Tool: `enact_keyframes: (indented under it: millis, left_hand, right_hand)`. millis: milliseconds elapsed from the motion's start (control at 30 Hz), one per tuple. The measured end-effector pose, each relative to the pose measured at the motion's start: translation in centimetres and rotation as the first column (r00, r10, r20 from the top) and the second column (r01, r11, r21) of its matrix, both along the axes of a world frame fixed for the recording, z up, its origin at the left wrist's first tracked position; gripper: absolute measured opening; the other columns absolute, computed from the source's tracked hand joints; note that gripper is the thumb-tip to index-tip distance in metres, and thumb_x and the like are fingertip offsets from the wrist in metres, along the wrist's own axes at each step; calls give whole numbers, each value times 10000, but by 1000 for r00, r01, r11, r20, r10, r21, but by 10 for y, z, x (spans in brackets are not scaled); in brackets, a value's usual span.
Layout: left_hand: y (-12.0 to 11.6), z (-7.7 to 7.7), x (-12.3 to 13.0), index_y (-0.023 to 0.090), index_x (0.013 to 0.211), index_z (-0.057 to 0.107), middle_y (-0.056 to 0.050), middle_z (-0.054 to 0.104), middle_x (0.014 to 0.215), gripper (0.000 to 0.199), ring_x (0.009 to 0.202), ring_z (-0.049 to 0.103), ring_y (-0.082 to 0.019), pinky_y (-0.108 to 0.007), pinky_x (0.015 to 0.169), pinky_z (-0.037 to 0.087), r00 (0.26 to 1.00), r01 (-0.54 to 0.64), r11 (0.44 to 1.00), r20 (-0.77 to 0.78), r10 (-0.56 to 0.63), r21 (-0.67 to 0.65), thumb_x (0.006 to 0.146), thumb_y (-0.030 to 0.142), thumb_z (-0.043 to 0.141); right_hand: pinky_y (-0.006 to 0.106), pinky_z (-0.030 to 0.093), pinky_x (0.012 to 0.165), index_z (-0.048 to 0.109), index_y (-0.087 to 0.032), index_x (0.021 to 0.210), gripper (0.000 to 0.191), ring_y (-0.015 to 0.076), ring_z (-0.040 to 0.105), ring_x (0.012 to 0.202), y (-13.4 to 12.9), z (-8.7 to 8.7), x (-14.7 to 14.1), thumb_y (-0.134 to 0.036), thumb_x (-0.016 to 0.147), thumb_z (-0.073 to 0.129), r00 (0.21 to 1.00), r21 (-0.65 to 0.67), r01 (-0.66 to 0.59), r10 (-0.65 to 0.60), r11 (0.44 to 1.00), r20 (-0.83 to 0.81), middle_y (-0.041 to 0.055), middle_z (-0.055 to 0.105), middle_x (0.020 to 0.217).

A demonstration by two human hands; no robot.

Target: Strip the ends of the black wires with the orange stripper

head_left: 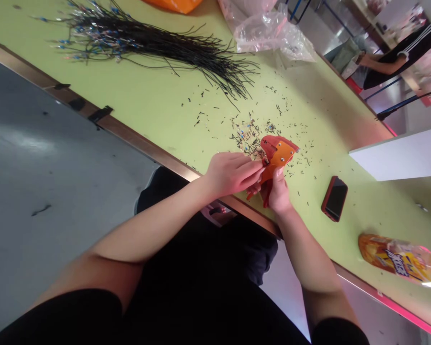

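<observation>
My right hand [278, 191] is closed around the red handles of an orange wire stripper [277, 154], which is held just above the green tabletop [158, 105]. My left hand [233, 175] reaches in from the left, its fingertips pinched on a thin dark wire [265, 163] at the tool's jaw. The wire is mostly hidden by my fingers. Around the tool lie scattered bits of cut black insulation [253, 136]. A long bundle of black wires [140, 43] with blue-tipped ends lies farther off at the top.
A black phone in a red case [334, 198] and a shiny snack bag [397, 258] lie to the right. A clear plastic bag [269, 33] sits at the far edge. A white board [398, 155] juts in at right. A seated person's arm [380, 62] shows beyond the table.
</observation>
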State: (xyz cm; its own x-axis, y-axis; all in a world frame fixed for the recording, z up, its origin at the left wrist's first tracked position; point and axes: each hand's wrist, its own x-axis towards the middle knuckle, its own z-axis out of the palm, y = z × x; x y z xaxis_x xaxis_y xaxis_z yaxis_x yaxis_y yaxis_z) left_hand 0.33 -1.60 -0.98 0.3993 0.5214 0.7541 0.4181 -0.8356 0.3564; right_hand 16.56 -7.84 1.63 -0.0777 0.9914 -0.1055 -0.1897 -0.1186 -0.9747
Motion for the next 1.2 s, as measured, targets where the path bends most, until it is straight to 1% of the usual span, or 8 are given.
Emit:
enact_keyframes:
  millis: [200,400,567,667,833,933,1067,1200]
  left_hand:
    - [-1,1,-1,286,917,676,43,617,603,217,539,580,-124,-288,537,392,1000,-13,998,-6,13,60,1076,350,544]
    - [-2,6,1,274,903,685,43,643,608,223,536,579,-113,-278,531,364,995,0,999,97,-5,55,1076,330,557]
    - [1,14,-4,230,811,665,15,633,602,421,529,557,-107,-264,548,394,970,-54,974,218,103,-219,1129,400,447]
    - [2,17,-8,220,808,662,-10,662,652,478,574,586,-122,-271,573,431,952,-66,946,265,155,-318,1138,456,408]
    - [3,14,-9,212,948,692,-20,694,715,450,560,565,-119,-280,584,452,946,-12,934,297,126,-358,1142,472,380]
    - [4,10,-8,217,1040,658,4,674,718,395,546,559,-111,-276,590,464,931,28,936,351,103,-350,1151,456,364]
    - [6,4,-5,238,1135,557,99,483,566,283,476,499,-117,-267,550,422,915,99,928,400,57,-358,1151,459,380]
    - [7,2,-4,242,1094,541,85,532,602,257,516,530,-123,-273,578,428,934,114,904,355,43,-412,1138,456,407]
  right_hand:
    - [500,647,626,575,-290,651,661,263,601,600,-3,0,-2,-900,903,586,999,40,23,-24,999,30,-10,401,510]
    - [453,574,541,509,-293,647,687,188,411,450,0,3,-1,-938,873,574,997,9,32,-32,999,64,-48,332,489]
    - [477,646,658,608,-267,769,759,204,528,532,8,14,12,-1020,802,522,988,-112,-120,108,986,-108,-27,464,573]
    - [484,660,714,670,-253,841,757,236,624,613,10,11,18,-1001,793,567,973,-127,-188,167,974,-157,5,564,635]
    - [512,665,785,724,-260,960,683,304,732,822,8,0,20,-923,814,641,957,-162,-279,260,947,-127,71,688,806]
    - [530,667,778,717,-270,982,631,312,742,833,6,1,19,-875,802,694,962,-162,-260,240,952,-134,79,717,878]
    - [534,660,766,739,-240,964,647,308,746,766,6,5,21,-863,790,714,946,-165,-309,285,937,-154,61,686,805]
    - [546,660,802,750,-235,942,659,325,763,787,7,7,22,-875,792,706,940,-162,-327,304,931,-152,56,671,768]
